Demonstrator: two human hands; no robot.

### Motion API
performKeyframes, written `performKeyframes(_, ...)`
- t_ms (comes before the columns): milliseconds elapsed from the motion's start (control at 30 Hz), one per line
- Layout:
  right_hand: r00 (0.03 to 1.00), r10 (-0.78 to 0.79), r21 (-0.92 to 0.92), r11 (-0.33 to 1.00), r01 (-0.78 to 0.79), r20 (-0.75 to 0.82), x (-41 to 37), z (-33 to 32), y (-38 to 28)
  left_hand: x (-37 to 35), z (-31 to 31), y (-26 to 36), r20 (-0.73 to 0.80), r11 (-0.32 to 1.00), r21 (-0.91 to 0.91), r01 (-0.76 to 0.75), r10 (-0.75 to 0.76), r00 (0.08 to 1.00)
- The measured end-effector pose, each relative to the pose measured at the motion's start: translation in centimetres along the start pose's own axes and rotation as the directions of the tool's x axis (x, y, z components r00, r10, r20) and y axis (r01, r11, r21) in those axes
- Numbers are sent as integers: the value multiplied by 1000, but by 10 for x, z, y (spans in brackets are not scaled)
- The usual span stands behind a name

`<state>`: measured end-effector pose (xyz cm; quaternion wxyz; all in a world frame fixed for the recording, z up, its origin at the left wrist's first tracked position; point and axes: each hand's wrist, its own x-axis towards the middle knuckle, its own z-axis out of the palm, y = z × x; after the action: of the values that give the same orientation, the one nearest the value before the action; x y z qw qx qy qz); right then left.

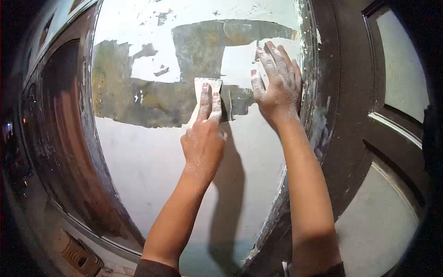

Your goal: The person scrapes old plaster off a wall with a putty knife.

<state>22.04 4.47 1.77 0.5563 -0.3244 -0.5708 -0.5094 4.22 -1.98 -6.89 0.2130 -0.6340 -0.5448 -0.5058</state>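
Note:
My left hand (205,127) grips a putty knife (200,87), two fingers stretched along its white-smeared blade. The blade's upper edge lies against the wall (184,171), on a grey-brown bare patch (198,55) where the white coat is gone. White powder covers the fingers of both hands. To the right, my right hand (279,83) rests on the wall with its fingers spread, next to the wall's right edge, holding nothing. Ragged white islands of coating remain around and inside the bare patch. The knife's handle is hidden in my palm.
A dark door frame (341,83) with pale panels (399,60) stands close on the right. On the left is a dark wooden door (60,115). A brown ridged object (80,258) lies low at the left. My left arm's shadow falls on the wall.

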Motion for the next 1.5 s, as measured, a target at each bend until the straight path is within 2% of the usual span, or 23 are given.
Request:
performKeyframes(100, 1000, -6, -28, 1000, 6, -1, 0, 2, 2, 3, 8, -6, -105, 997, 19, -77, 79, 991)
performKeyframes(167, 1000, 14, -9, 1000, -14, 14, 2, 0, 0, 5, 7, -6, -116, 996, 23, -87, 89, 989)
performKeyframes(300, 998, -27, -4, 1000, 26, -49, 1, 5, 3, 12, 2, -8, -152, 994, 25, -109, 112, 982)
performKeyframes(367, 999, -13, -3, 1000, 13, -38, 0, 1, 0, 13, -2, -6, -125, 996, 3, -93, 93, 988)
performKeyframes(433, 999, -14, -4, 1000, 14, -34, 0, 2, 1, 16, 2, -12, -93, 987, 34, -158, 160, 983)
performKeyframes(467, 999, -15, -4, 1000, 15, -36, 0, 3, 2, 17, -5, -6, -90, 995, 31, -98, 100, 991)
performKeyframes(567, 999, -14, -6, 1000, 13, -33, 1, 2, 2, 18, -2, -8, -128, 993, 19, -115, 116, 985)
performKeyframes(700, 1000, 1, -7, 1000, -1, -6, 1, 0, 0, 19, -8, -8, -63, 993, 7, -116, 116, 991)
performKeyframes(733, 1000, -1, -10, 1000, 1, -5, 1, 0, 1, 19, -6, -9, -103, 992, 12, -127, 127, 987)
performKeyframes(1000, 1000, -13, 0, 1000, 13, -28, 0, 2, 3, 29, -7, -9, -95, 993, 7, -118, 118, 988)
performKeyframes(1100, 999, -22, -5, 1000, 22, -27, 2, 2, 4, 38, -4, -10, -138, 980, 35, -196, 199, 970)
performKeyframes(1233, 1000, -12, -6, 1000, 12, -25, 1, 0, 1, 44, -10, -6, -134, 980, 68, -185, 193, 972)
performKeyframes(1267, 1000, -9, -5, 1000, 9, -20, 1, 0, 1, 47, -11, -9, -146, 971, 41, -236, 239, 960)
performKeyframes(1367, 1000, -9, -3, 1000, 9, -28, 0, 2, 2, 49, -17, -3, -136, 974, 83, -211, 221, 966)
performKeyframes(1400, 999, -14, -6, 1000, 13, -30, 0, 2, 2, 52, -18, 4, -133, 991, 10, -135, 135, 982)
performKeyframes(1500, 999, -28, -8, 1000, 28, -36, 1, 1, 4, 55, -27, 10, -97, 992, 19, -124, 125, 987)
